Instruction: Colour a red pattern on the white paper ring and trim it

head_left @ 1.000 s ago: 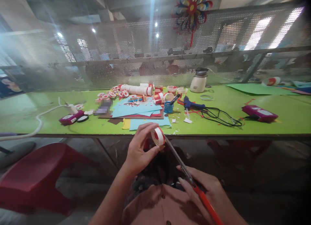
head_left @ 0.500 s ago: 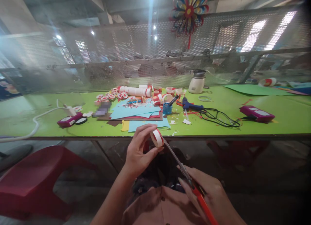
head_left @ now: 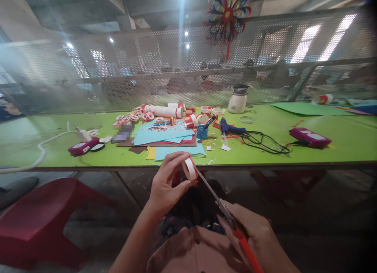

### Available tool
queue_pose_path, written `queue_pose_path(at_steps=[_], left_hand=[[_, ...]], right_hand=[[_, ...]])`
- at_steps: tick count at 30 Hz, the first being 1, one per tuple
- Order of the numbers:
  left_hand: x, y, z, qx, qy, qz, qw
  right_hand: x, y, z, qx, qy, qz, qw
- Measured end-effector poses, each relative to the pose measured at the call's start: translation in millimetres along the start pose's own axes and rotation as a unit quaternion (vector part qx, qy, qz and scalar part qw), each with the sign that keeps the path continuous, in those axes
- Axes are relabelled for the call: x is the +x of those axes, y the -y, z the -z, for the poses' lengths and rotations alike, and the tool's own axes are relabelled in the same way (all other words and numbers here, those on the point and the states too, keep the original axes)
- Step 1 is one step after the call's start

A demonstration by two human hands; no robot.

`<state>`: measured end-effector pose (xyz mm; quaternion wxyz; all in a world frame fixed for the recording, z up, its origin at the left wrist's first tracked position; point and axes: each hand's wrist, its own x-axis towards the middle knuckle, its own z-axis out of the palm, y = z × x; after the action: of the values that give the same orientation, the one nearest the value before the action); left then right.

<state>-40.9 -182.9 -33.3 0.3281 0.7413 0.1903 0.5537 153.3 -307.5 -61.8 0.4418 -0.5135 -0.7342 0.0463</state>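
Observation:
Between the thumb and fingers of my left hand (head_left: pixel 169 182) is a small white paper ring (head_left: pixel 190 169) with a red edge. My right hand (head_left: pixel 250 226) is wrapped round scissors (head_left: pixel 225 212) with orange-red handles. The scissor blades point up and left, and their tip meets the right edge of the ring. Both hands are in front of the table's near edge, above my lap. Blue paper sheets (head_left: pixel 165 133) lie on the table just beyond the ring.
On the green table (head_left: pixel 259 157) are a blue pen cup (head_left: pixel 202 131), a blue glue gun (head_left: pixel 231 127) with a black cable, white-red paper rolls (head_left: pixel 163 110), a jug (head_left: pixel 238 99) and purple boxes (head_left: pixel 310 137). A red stool (head_left: pixel 38 218) stands at the left.
The red strip along the ring's right edge looks narrower, and the scissors have shifted very slightly. Both hands keep nearly the same position and hold.

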Motion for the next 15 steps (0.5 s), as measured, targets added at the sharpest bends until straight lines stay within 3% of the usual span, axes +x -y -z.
queue_pose_path(at_steps=[15], left_hand=[[-2.1, -2.6, 1.4, -0.023, 0.012, 0.025, 0.999]], right_hand=[[1.4, 5.3, 4.6, -0.002, 0.023, -0.014, 1.0]])
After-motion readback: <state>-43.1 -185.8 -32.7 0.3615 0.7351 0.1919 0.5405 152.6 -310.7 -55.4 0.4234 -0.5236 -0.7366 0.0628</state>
